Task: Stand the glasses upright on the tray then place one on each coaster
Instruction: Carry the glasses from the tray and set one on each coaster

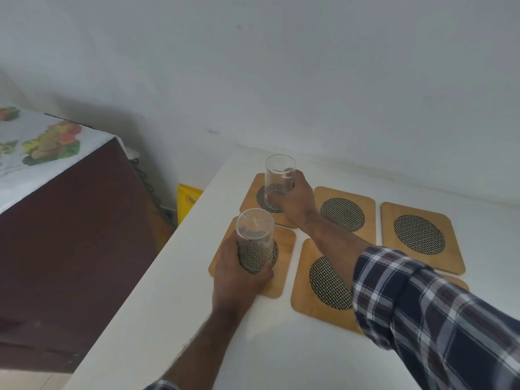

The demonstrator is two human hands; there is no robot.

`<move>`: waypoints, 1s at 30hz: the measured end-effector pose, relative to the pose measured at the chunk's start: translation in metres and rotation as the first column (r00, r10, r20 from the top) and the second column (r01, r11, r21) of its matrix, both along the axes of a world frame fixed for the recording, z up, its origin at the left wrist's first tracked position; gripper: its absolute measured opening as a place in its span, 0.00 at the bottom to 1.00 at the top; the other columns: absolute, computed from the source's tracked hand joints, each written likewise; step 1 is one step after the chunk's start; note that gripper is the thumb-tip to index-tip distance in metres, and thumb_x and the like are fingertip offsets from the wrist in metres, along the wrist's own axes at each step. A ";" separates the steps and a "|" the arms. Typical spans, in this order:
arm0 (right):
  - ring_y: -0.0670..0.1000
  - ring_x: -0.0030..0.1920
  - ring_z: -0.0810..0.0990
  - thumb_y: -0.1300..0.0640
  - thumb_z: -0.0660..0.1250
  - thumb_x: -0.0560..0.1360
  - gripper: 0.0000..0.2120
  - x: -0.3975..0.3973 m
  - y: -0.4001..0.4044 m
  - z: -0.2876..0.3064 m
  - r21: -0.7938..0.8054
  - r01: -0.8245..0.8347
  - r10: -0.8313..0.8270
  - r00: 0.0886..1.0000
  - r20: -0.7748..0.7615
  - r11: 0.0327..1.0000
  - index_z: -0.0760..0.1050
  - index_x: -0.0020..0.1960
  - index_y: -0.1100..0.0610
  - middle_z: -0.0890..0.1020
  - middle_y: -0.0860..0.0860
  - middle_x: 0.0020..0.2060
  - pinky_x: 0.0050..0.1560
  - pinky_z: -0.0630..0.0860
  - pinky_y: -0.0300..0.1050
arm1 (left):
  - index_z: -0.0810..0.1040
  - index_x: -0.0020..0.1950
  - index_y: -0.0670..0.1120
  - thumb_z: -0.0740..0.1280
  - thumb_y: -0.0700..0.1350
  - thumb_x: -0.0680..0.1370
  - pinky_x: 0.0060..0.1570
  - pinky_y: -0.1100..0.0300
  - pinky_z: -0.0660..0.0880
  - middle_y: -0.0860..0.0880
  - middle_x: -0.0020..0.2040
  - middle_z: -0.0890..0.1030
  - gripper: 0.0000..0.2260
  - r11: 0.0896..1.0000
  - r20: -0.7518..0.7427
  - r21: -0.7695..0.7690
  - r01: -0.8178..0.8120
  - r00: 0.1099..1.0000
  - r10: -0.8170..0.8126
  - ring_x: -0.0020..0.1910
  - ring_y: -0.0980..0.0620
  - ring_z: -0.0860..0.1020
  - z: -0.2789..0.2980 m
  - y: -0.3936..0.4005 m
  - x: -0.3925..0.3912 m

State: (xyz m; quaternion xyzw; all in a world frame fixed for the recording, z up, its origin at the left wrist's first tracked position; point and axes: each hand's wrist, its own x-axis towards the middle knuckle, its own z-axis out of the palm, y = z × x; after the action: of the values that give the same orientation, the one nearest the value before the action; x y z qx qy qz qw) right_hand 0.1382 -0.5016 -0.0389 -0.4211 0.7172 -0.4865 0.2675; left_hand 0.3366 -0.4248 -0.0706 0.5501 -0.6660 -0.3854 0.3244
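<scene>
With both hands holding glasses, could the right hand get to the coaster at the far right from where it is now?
Probably yes, once free. The right hand is closed around a glass over the far-left coaster. The far-right coaster lies bare, with nothing standing between them.

Tan coasters [422, 237] with black-and-white woven ovals; navy plaid sleeve [436, 319].

Six coasters lay in two rows on the table [281, 347], near glass [254, 239] stood over the front-left coaster [282, 266], far glass [279, 180] over the back-left coaster [253, 197] behind it, other coasters ran rightward, a covered cabinet [70, 220] stood left of the table.
</scene>
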 end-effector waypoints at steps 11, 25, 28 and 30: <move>0.51 0.56 0.78 0.52 0.80 0.62 0.41 0.013 0.009 -0.005 0.010 0.030 -0.030 0.999 -0.040 0.999 0.66 0.69 0.55 0.79 0.48 0.55 0.52 0.73 0.42 | 0.66 0.71 0.59 0.75 0.63 0.60 0.59 0.59 0.75 0.63 0.61 0.72 0.42 0.999 -0.005 -0.046 0.002 1.000 -0.002 0.61 0.57 0.74 0.002 0.001 0.000; 0.51 0.72 0.66 0.46 0.80 0.64 0.50 0.004 0.080 0.007 0.007 0.106 -0.105 0.992 -0.065 0.994 0.56 0.77 0.52 0.69 0.51 0.73 0.64 0.61 0.42 | 0.65 0.71 0.57 0.76 0.62 0.59 0.61 0.52 0.77 0.54 0.67 0.75 0.43 1.000 0.019 -0.016 -0.015 1.000 0.015 0.64 0.51 0.75 0.005 0.003 -0.001; 0.49 0.72 0.67 0.48 0.80 0.65 0.48 0.006 0.107 0.006 -0.017 0.131 -0.131 0.989 -0.061 0.991 0.57 0.77 0.52 0.70 0.50 0.72 0.63 0.62 0.40 | 0.66 0.71 0.56 0.74 0.63 0.58 0.60 0.51 0.77 0.53 0.66 0.76 0.43 0.999 0.020 -0.031 -0.017 1.000 0.018 0.64 0.49 0.75 0.009 0.003 -0.002; 0.48 0.71 0.67 0.49 0.80 0.65 0.47 0.007 0.124 0.007 -0.033 0.138 -0.140 0.989 -0.055 0.990 0.58 0.76 0.52 0.70 0.50 0.71 0.62 0.63 0.39 | 0.67 0.70 0.54 0.73 0.63 0.57 0.60 0.50 0.78 0.52 0.65 0.77 0.43 0.999 0.016 -0.043 -0.019 1.000 0.019 0.63 0.48 0.76 0.011 0.004 -0.001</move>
State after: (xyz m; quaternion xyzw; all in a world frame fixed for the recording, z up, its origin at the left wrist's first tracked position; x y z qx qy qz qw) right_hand 0.1451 -0.3776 -0.0315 -0.3875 0.7451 -0.5020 0.2063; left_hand 0.3357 -0.4205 -0.0601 0.5525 -0.6715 -0.3633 0.3344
